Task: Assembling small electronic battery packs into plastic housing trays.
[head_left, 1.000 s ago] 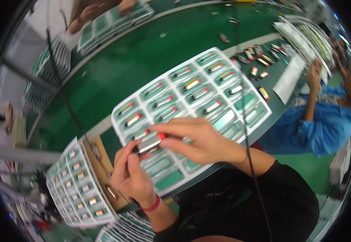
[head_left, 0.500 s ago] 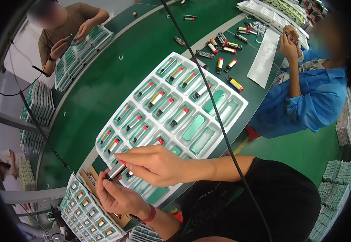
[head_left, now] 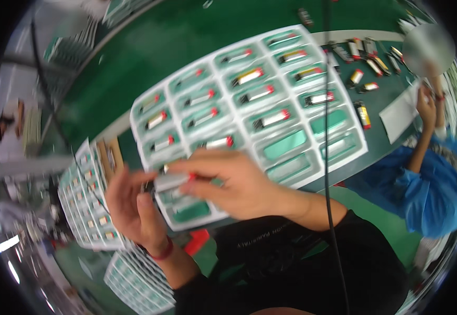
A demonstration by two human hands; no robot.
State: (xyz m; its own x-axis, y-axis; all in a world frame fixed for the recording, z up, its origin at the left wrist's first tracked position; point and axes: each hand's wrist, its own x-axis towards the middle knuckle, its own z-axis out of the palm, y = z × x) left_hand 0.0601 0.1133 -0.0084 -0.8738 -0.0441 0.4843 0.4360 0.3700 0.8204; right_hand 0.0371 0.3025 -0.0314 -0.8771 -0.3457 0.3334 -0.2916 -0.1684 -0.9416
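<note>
A small silver cylinder (head_left: 169, 182) with a red end and a dark end is held between my hands, above the near left part of a white tray (head_left: 361, 145). My right hand (head_left: 233, 181) pinches it near the red end. At its dark end are the fingertips and thumb of my left hand (head_left: 136, 207), closed lightly around it, though motion blurs them. Rows of green-lined compartments fill the tray, many with a similar red-ended cylinder. Several near compartments show only green lining, such as the green insert (head_left: 286, 144). My hands hide part of the near rows.
Loose cylinders (head_left: 367, 86) lie scattered on the green table at the far right. Beside them, a person in blue (head_left: 412, 178) works. A second filled tray (head_left: 84, 205) and stacked trays (head_left: 139, 281) stand at the left. A black cable (head_left: 329, 210) hangs in front.
My view has turned and moved closer, so the tray appears larger and higher. Both hands keep the cylinder; the left fingers look more spread. The person at the far left has left the view.
</note>
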